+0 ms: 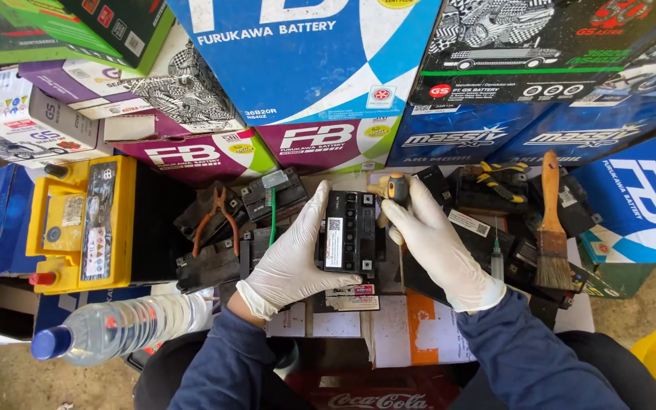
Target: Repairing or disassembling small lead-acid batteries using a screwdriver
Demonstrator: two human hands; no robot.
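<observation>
Steadying the small black battery (pixel 349 231) at centre, the left hand (pixel 294 258) clasps its 9 o'clock side, while the right hand (pixel 434 243) grips a yellow-handled screwdriver (pixel 395 190) over its 1 o'clock corner, keeping the terminal reachable.

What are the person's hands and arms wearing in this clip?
Both the left hand and the right hand wear thin white disposable gloves, slightly wrinkled, with rolled cuffs at the wrists. Both arms are covered by long dark navy-blue sleeves that reach the glove cuffs. No watch, jewellery or markings show.
</observation>
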